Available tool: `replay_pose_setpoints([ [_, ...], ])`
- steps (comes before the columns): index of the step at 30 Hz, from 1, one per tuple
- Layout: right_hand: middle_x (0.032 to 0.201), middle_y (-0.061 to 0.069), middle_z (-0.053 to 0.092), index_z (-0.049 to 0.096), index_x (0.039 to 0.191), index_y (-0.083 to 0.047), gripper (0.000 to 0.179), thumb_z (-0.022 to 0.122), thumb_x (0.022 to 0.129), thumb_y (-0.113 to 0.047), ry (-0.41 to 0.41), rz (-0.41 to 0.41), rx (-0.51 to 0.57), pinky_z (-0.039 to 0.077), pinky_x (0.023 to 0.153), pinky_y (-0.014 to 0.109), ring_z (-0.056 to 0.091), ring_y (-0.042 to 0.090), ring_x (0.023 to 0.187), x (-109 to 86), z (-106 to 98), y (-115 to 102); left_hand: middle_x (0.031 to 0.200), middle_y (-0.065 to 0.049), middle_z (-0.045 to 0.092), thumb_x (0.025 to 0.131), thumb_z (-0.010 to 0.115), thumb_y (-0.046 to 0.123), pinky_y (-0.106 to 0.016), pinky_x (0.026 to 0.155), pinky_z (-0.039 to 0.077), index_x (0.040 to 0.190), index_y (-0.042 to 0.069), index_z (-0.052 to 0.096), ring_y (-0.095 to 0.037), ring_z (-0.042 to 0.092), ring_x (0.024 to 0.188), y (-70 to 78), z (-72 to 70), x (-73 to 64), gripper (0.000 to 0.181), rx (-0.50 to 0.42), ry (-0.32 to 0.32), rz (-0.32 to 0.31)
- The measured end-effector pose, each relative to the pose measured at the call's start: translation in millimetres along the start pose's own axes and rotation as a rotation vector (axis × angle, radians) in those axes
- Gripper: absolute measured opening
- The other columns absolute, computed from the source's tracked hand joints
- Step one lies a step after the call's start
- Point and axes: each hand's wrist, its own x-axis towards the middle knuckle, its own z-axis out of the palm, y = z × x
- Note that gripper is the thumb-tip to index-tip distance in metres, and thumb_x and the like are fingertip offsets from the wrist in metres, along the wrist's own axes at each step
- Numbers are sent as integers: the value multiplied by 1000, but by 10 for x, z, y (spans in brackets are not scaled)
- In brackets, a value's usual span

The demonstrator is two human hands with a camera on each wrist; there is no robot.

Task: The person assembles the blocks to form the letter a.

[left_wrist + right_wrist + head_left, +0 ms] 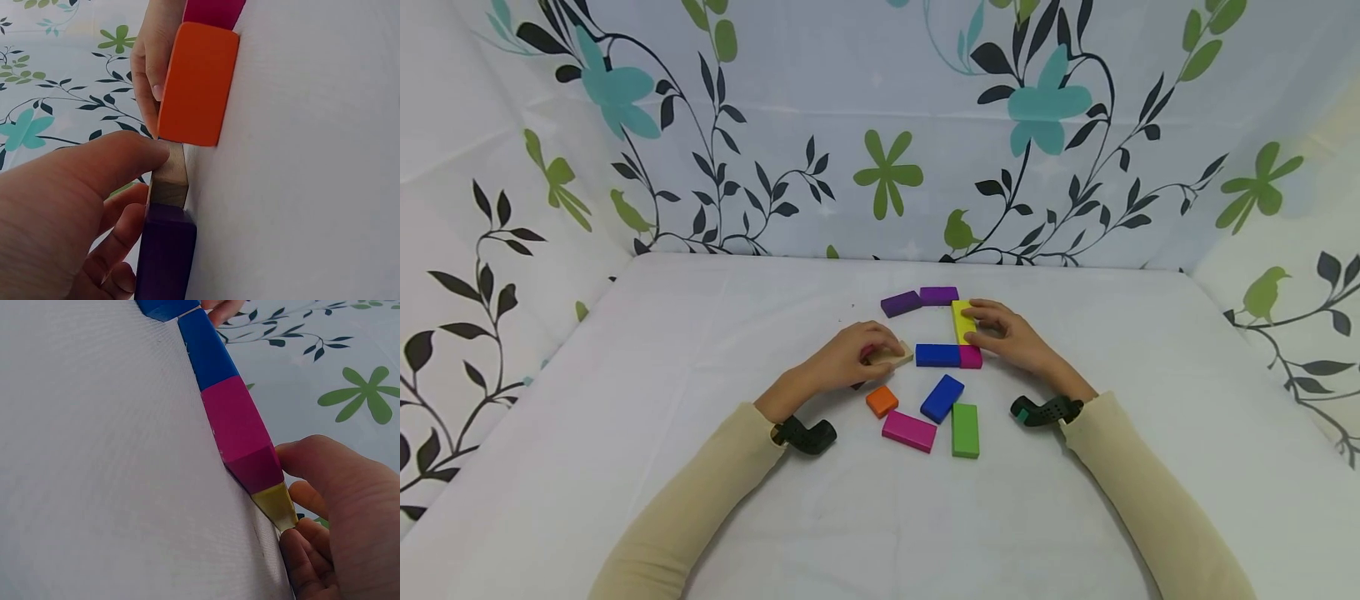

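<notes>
My left hand (857,357) pinches a plain wooden block (895,356) left of the blue block. In the left wrist view the thumb lies on that wooden block (170,172), with a dark purple block (165,250) close by. A bit of red shows under the left fingers, mostly hidden. My right hand (1011,337) holds a yellow block (962,321) by its right side, thumb near the lower end. Below the yellow block lies a small magenta block (971,357), touching a long blue block (937,356). In the right wrist view the yellow block (277,506) is partly hidden.
Two purple blocks (938,296) lie at the back. Nearer are an orange block (882,401), a pink block (909,432), another blue block (942,398) and a green block (966,431). A white cloth (737,300) covers the table; a patterned curtain (820,108) hangs behind.
</notes>
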Motion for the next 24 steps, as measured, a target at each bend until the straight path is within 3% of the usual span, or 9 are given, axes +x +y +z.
replay_pose_setpoints([
  [10,166,25,34,53,149,4,50,65,105,-14,2,8,-7,32,122,62,46,49,143,-9,6,-16,132,-18,67,97,74,8,-31,96,51,123,1,75,-32,59,119,-35,15,5,27,-37,-2,19],
  [18,166,25,34,54,149,4,49,65,105,-14,7,8,-9,33,122,62,46,49,142,1,5,-8,128,-20,67,96,75,7,-31,94,55,121,0,75,-33,62,116,-30,52,3,26,-42,35,50],
  [24,166,26,34,54,149,4,49,65,104,-14,5,7,-10,33,122,62,46,50,143,2,6,-9,128,-20,67,96,75,6,-34,95,56,121,0,75,-34,63,116,-25,75,4,26,-43,47,37],
])
